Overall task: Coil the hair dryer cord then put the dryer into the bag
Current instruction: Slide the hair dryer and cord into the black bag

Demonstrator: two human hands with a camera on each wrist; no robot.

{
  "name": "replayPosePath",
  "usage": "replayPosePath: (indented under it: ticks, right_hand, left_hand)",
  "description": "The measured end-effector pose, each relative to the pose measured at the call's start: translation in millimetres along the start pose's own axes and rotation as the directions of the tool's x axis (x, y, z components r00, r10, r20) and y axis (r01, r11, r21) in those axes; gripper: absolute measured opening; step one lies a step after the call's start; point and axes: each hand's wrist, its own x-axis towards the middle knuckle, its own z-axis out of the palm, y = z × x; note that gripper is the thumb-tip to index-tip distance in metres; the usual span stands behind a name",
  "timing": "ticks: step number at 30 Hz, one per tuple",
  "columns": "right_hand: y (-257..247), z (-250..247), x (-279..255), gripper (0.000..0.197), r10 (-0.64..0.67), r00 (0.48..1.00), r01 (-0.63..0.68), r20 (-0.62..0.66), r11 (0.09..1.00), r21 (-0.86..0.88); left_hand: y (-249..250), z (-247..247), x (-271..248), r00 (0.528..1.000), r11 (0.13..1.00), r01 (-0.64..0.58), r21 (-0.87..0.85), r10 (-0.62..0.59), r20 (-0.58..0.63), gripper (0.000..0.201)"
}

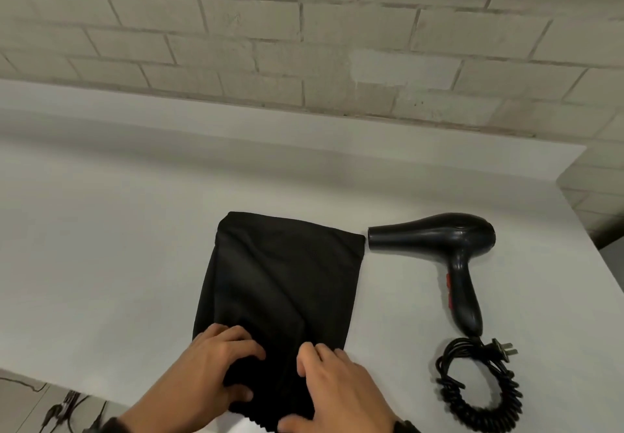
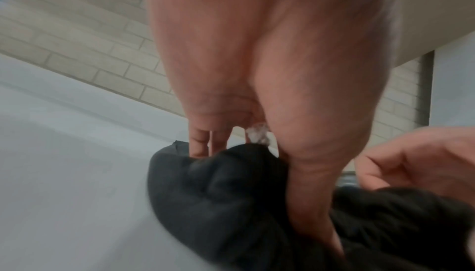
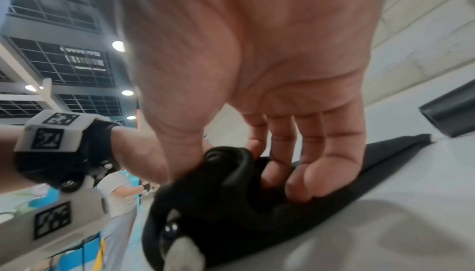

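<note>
A black fabric bag (image 1: 280, 280) lies flat on the white table (image 1: 101, 264), its gathered near end toward me. My left hand (image 1: 236, 368) grips that end from the left, fingers on top and thumb below. My right hand (image 1: 300, 392) pinches the bunched fabric (image 3: 226, 190) between thumb and fingers just to the right. The black hair dryer (image 1: 439, 233) lies on its side right of the bag, nozzle pointing at the bag's far corner. Its cord (image 1: 479, 385) sits coiled by the handle's end, with the plug (image 1: 503, 348) on top. Neither hand touches the dryer.
A pale brick wall (image 1: 304, 44) runs behind the table. The table's right edge (image 1: 601, 264) is close to the dryer. Cables (image 1: 67, 409) lie on the floor at lower left. A person (image 3: 118, 194) stands far off in the right wrist view.
</note>
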Motion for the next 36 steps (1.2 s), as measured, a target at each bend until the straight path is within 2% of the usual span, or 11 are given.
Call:
replayPosePath:
  ticks: [3, 7, 9, 12, 18, 23, 25, 28, 31, 34, 36]
  right_hand:
    - [3, -6, -10, 0.032, 0.015, 0.987, -0.004, -0.162, 0.998, 0.069]
    - [26, -13, -23, 0.038, -0.067, 0.899, 0.121, -0.433, 0.988, 0.099]
    - [38, -20, -29, 0.033, -0.171, 0.828, 0.183, -0.534, 0.983, -0.029]
    - [48, -25, -32, 0.028, -0.159, 0.814, 0.084, -0.559, 0.984, -0.157]
    - [57, -23, -28, 0.071, 0.114, 0.811, -0.119, -0.574, 0.992, 0.029]
    - [67, -33, -44, 0.052, 0.02, 0.884, 0.111, -0.468, 0.962, 0.251]
    - [82, -48, -59, 0.029, 0.093, 0.791, 0.122, -0.605, 0.945, 0.304]
    - [121, -64, -80, 0.027, 0.324, 0.557, -0.225, -0.765, 0.945, 0.237]
    - [157, -61, -91, 0.066, 0.691, 0.522, -0.553, -0.499, 0.72, 0.419]
    - [164, -43, -88, 0.082, 0.784, 0.577, -0.517, -0.23, 0.569, 0.64]
    - [161, -34, -79, 0.082, 0.78, 0.583, -0.472, -0.228, 0.553, 0.686]
  left_hand:
    - [6, -6, -3, 0.997, 0.995, -0.006, -0.102, -0.001, -0.074, 0.021]
    - [15, -17, -6, 0.964, 0.963, -0.007, -0.27, -0.065, -0.258, 0.038]
    - [18, -23, -7, 0.954, 0.978, -0.108, -0.181, 0.051, -0.294, 0.048]
    - [33, -29, -5, 0.967, 0.995, -0.102, -0.021, 0.094, -0.237, 0.056]
    - [59, -19, 17, 0.946, 0.999, 0.046, -0.019, -0.05, -0.319, 0.068]
    - [70, -21, 32, 0.948, 0.988, -0.001, -0.157, -0.049, -0.314, 0.076]
    - [70, -22, 37, 0.944, 0.984, -0.027, -0.177, -0.034, -0.329, 0.074]
    - [70, -23, 45, 0.94, 0.983, -0.035, -0.178, -0.028, -0.34, 0.069]
    - [70, -24, 53, 0.934, 0.975, -0.055, -0.217, -0.027, -0.357, 0.07]
    - [71, -26, 59, 0.931, 0.966, -0.065, -0.252, -0.032, -0.365, 0.07]
    - [72, -27, 64, 0.929, 0.963, -0.072, -0.258, -0.029, -0.368, 0.069]
